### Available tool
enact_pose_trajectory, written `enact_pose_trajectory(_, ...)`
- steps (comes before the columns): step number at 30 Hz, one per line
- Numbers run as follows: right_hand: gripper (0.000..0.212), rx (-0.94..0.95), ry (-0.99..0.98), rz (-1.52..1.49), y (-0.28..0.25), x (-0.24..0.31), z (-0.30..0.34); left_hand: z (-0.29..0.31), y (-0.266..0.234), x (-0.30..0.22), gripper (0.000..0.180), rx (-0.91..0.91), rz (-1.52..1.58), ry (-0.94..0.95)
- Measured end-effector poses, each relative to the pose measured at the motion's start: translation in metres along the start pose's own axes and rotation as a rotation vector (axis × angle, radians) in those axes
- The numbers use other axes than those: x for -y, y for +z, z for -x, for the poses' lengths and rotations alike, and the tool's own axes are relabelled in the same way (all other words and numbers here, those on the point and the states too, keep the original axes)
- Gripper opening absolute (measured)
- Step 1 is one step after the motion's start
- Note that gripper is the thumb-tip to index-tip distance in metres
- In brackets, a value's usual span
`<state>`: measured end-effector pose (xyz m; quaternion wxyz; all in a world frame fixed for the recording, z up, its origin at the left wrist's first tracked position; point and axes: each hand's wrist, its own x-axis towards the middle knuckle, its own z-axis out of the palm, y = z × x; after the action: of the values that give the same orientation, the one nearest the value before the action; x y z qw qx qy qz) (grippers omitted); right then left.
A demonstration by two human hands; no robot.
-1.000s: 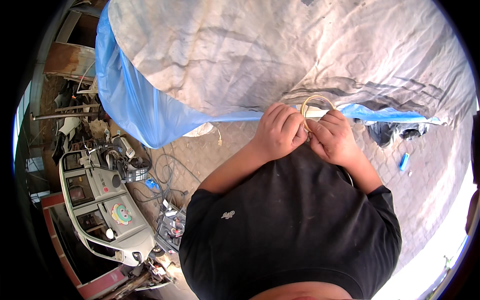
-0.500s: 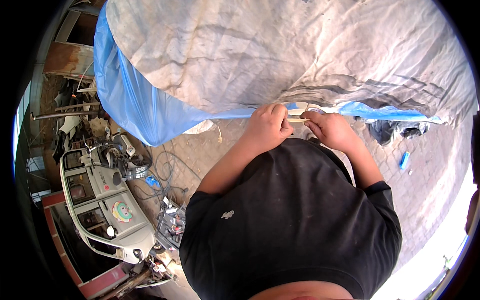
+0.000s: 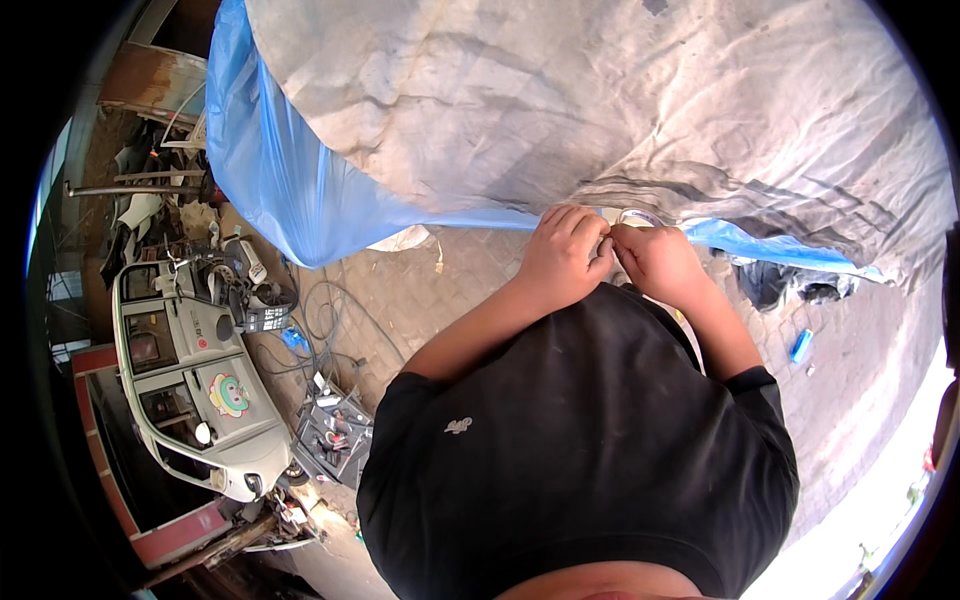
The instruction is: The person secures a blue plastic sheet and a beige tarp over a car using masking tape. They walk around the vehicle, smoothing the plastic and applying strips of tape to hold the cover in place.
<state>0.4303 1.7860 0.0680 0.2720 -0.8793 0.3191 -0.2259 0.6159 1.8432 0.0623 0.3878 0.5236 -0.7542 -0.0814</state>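
Far left of the pale cover (image 3: 520, 110): long metal pole (image 3: 130, 188) lying roughly level, scrap parts (image 3: 140, 212) around it. Below those, left of and nearer the wearer than the cover: small cream van (image 3: 190, 375), side-on, round cartoon sticker on its side. Motorbike (image 3: 245, 265) just beside the van, also left of the cover. Blue sheet (image 3: 262, 160) hangs out from under the cover's left edge, a strip of it running on along the near edge. Dark cables (image 3: 328, 300) loop on the paving (image 3: 455, 270), left of and below the cover. Grey tool tray (image 3: 335, 430) further below them, small tools in it, too cluttered to sort.

Left hand (image 3: 567, 255): at the cover's near edge, fingers curled and bunched together, thumb close against the index side. Tips turned in toward the other hand; can't tell what they pinch. Black shirt (image 3: 580, 430) fills the area below the cover, small light logo on it.

Pale ring (image 3: 640, 214): at the cover's near edge, only its upper arc showing, rest behind the hand. Right hand (image 3: 658, 265): just below the cover's edge, fingers folded, clamped on the ring, thumb tip near the left fingers. Black plastic bundle (image 3: 765, 287): below the cover's right part, close to the blue strip. Small blue item (image 3: 801, 346): on the paving, further below the cover's right part.
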Motion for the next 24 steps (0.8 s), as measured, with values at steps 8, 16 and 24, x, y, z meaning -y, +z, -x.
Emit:
enact_pose_trajectory(8, 0.009, -0.028, -0.115, -0.002, 0.015, 0.005, -0.011, 0.009, -0.002, 0.012, 0.017, -0.062, 0.061, -0.065)
enact_pose_trajectory(16, 0.013, -0.141, -0.113, -0.128, 0.035, 0.019, -0.019, 0.044, -0.009, 0.046, 0.009, -0.142, 0.563, -0.630)
enact_pose_trajectory(24, 0.035, -0.100, 0.177, -0.626, 0.067, 0.030, -0.065, 0.063, -0.024, 0.055, 0.009, -0.166, 0.701, -0.506)
